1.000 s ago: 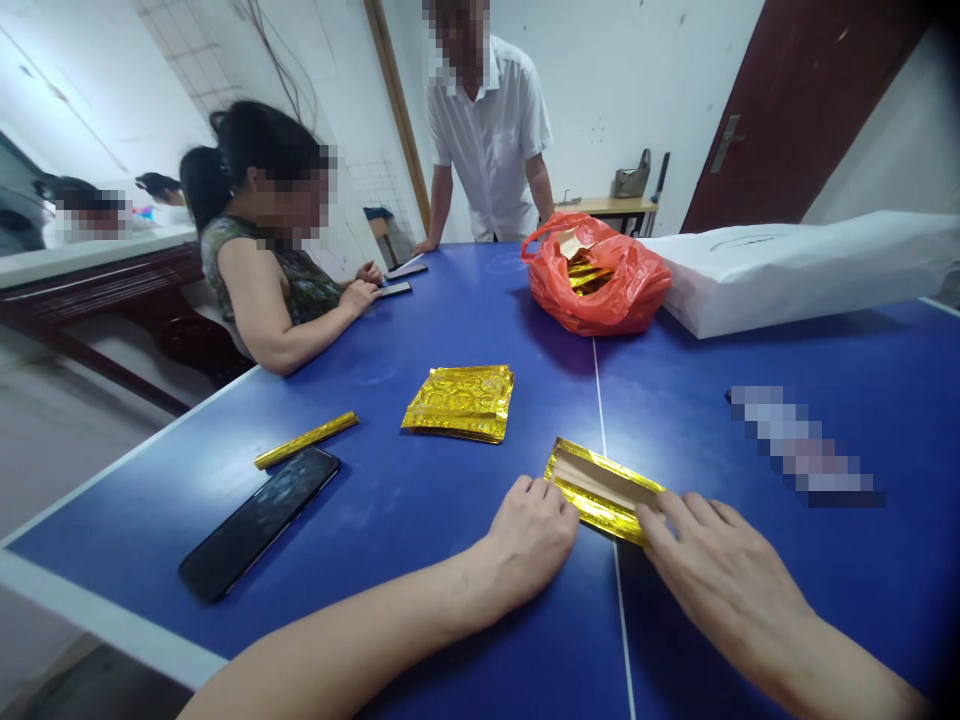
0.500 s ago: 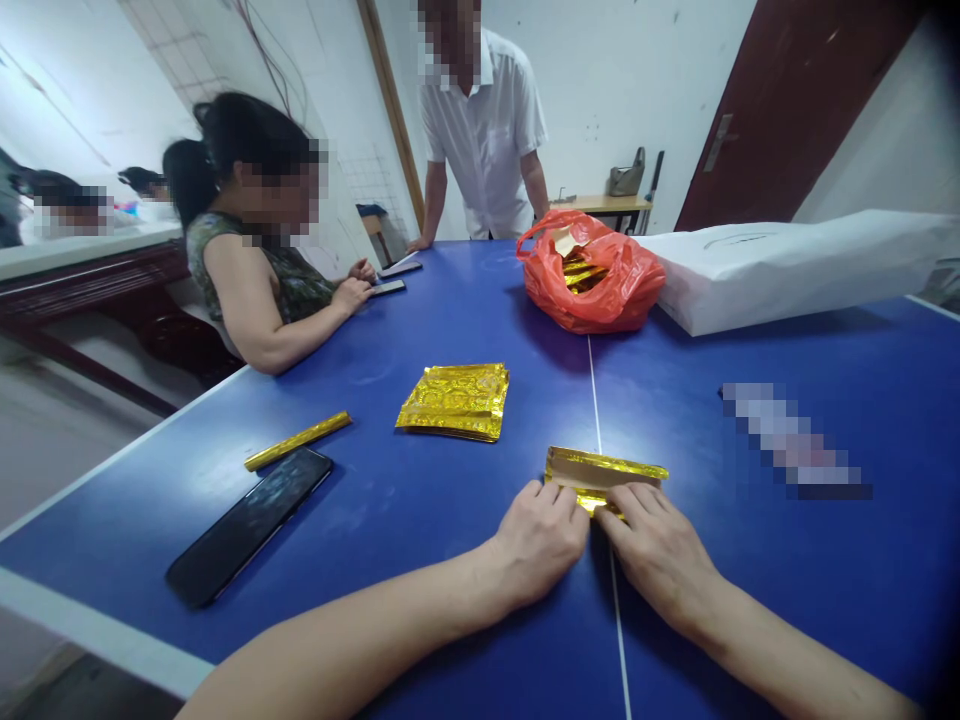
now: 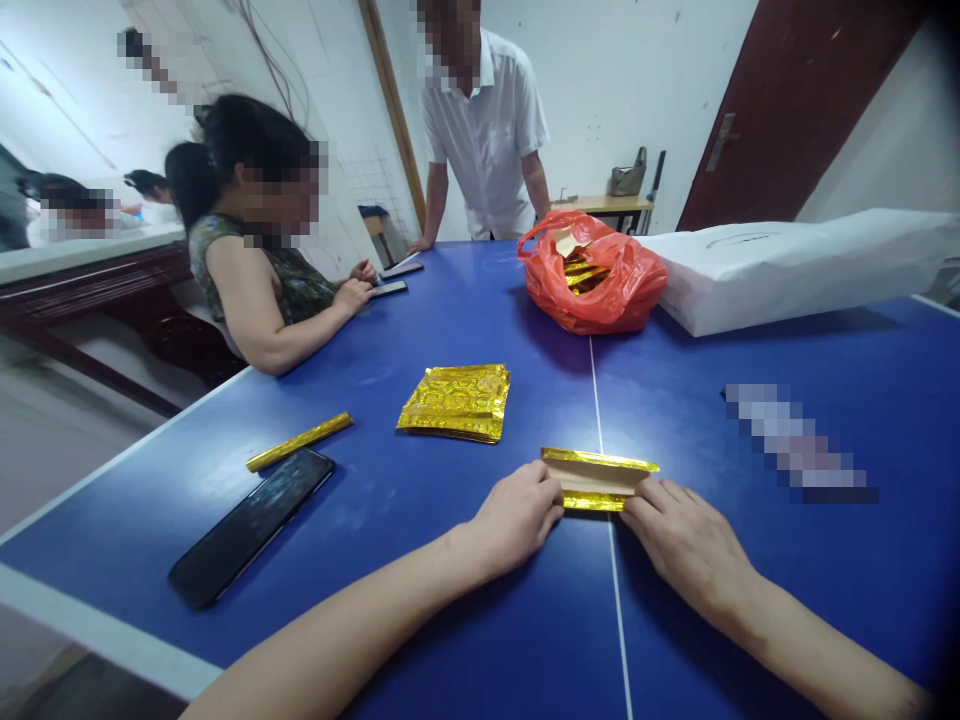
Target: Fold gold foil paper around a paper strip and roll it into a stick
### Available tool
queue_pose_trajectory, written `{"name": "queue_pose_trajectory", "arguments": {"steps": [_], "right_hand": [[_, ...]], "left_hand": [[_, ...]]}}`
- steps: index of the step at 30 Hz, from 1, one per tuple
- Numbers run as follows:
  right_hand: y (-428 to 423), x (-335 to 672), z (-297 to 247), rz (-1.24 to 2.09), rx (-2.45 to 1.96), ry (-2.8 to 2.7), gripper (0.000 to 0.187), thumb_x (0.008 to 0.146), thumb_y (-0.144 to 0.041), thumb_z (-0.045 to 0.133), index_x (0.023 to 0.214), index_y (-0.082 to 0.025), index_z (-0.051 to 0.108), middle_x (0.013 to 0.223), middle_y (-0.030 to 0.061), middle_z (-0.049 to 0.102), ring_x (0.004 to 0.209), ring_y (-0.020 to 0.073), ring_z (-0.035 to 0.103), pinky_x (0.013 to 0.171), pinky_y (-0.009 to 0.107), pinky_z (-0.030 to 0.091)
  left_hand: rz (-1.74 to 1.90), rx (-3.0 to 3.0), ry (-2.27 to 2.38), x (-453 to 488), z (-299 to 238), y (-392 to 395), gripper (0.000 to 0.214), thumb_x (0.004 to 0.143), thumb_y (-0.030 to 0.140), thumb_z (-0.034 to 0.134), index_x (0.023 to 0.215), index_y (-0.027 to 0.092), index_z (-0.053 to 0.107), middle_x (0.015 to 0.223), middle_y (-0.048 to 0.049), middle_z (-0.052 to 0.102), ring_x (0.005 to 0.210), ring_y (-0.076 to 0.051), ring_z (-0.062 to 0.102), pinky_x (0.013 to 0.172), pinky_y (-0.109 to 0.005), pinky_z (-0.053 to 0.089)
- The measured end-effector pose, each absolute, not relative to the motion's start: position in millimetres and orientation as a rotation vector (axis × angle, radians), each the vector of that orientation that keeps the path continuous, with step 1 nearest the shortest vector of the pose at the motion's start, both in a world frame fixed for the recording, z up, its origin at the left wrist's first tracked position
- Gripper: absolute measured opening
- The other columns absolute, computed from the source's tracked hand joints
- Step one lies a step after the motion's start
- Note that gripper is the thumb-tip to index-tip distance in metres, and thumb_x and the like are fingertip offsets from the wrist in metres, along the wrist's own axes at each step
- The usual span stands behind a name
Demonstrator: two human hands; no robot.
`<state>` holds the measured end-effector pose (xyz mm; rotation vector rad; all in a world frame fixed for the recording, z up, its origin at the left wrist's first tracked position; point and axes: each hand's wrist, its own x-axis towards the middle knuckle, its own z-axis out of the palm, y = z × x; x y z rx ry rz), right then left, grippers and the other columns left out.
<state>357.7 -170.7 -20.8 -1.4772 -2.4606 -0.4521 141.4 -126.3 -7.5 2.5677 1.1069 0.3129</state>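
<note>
A sheet of gold foil paper (image 3: 600,474) lies in front of me, its long near and far edges folded inward over a tan inner side. My left hand (image 3: 521,512) grips its left end with closed fingers. At the right end, my right hand (image 3: 671,530) pinches the near corner. Beyond my left hand is a stack of flat gold foil papers (image 3: 454,402) with an embossed pattern. Farther left, a rolled gold foil tube (image 3: 300,441) touches a black phone (image 3: 251,525).
On the blue table (image 3: 420,640), a red plastic bag (image 3: 592,290) holds gold foil pieces beside a long white package (image 3: 787,265). A blurred flat object (image 3: 799,440) lies right. One person (image 3: 262,290) sits at the left edge; another (image 3: 491,130) stands at the far end.
My hands have moved apart along the near fold, from the paper's middle out to its two ends. The gold near strip now shows between them.
</note>
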Motion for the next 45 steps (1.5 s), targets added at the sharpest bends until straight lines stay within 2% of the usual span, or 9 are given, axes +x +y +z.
{"name": "queue_pose_trajectory", "arguments": {"steps": [5, 13, 18, 23, 31, 36, 41, 45], "right_hand": [[-171, 359, -23, -0.402, -1.5, -2.431, 0.016, 0.084, -0.017, 0.047, 0.071, -0.019, 0.056, 0.07, 0.0032, 0.055, 0.067, 0.0195, 0.051, 0.061, 0.03, 0.038], [-172, 359, -23, -0.417, -1.502, -2.42, 0.02, 0.082, -0.007, 0.041, 0.075, -0.018, 0.057, 0.07, 0.0032, 0.056, 0.067, 0.0192, 0.052, 0.062, 0.03, 0.037], [-174, 356, -22, -0.486, -1.513, -2.417, 0.023, 0.082, -0.009, 0.04, 0.067, -0.019, 0.054, 0.067, 0.0038, 0.054, 0.064, 0.0187, 0.05, 0.06, 0.03, 0.036], [-175, 355, -21, -0.475, -1.52, -2.432, 0.024, 0.082, -0.007, 0.038, 0.068, -0.019, 0.054, 0.069, 0.0046, 0.054, 0.064, 0.0185, 0.049, 0.058, 0.029, 0.036], [-176, 355, -20, -0.427, -1.553, -2.451, 0.021, 0.081, -0.008, 0.041, 0.07, -0.018, 0.055, 0.071, 0.005, 0.054, 0.066, 0.0189, 0.049, 0.058, 0.029, 0.037], [-177, 353, -20, -0.402, -1.563, -2.431, 0.016, 0.081, -0.012, 0.045, 0.072, -0.019, 0.056, 0.073, 0.0046, 0.055, 0.071, 0.02, 0.051, 0.063, 0.031, 0.038], [-177, 353, -19, -0.459, -1.51, -2.415, 0.02, 0.083, -0.014, 0.044, 0.067, -0.019, 0.056, 0.069, 0.0038, 0.054, 0.067, 0.0188, 0.05, 0.061, 0.03, 0.035], [-178, 353, -18, -0.494, -1.484, -2.426, 0.023, 0.083, -0.013, 0.042, 0.066, -0.02, 0.056, 0.068, 0.0035, 0.055, 0.064, 0.0182, 0.05, 0.059, 0.029, 0.033]], "left_hand": [[0.317, 2.437, 1.07, 139, -9, -120, 0.008, 0.081, 0.015, 0.05, 0.082, 0.017, 0.057, 0.083, -0.0028, 0.056, 0.078, -0.016, 0.053, 0.071, -0.026, 0.041], [0.376, 2.394, 1.104, 137, -10, -119, 0.008, 0.082, 0.016, 0.05, 0.088, 0.017, 0.055, 0.085, -0.0029, 0.059, 0.079, -0.016, 0.054, 0.071, -0.026, 0.041], [0.408, 2.409, 1.182, 138, -14, -120, 0.01, 0.081, 0.019, 0.052, 0.091, 0.017, 0.053, 0.085, -0.0026, 0.059, 0.077, -0.016, 0.054, 0.07, -0.027, 0.042], [0.455, 2.462, 1.173, 138, -20, -121, 0.019, 0.083, 0.014, 0.046, 0.101, 0.017, 0.05, 0.093, -0.0042, 0.057, 0.084, -0.017, 0.055, 0.076, -0.029, 0.043], [0.423, 2.53, 1.158, 137, -18, -123, 0.025, 0.084, 0.012, 0.041, 0.107, 0.017, 0.046, 0.094, -0.0047, 0.054, 0.085, -0.017, 0.053, 0.077, -0.03, 0.044], [0.335, 2.632, 1.117, 136, -14, -126, 0.022, 0.08, 0.011, 0.043, 0.1, 0.019, 0.05, 0.09, -0.0038, 0.051, 0.082, -0.017, 0.051, 0.072, -0.029, 0.043], [0.29, 2.805, 1.173, 135, -15, -122, 0.026, 0.08, 0.007, 0.04, 0.101, 0.019, 0.049, 0.089, -0.0046, 0.051, 0.08, -0.018, 0.048, 0.069, -0.028, 0.042], [0.244, 2.95, 1.249, 134, -13, -119, 0.021, 0.079, 0.005, 0.041, 0.092, 0.017, 0.052, 0.085, -0.0056, 0.051, 0.076, -0.018, 0.046, 0.066, -0.03, 0.041]]}}
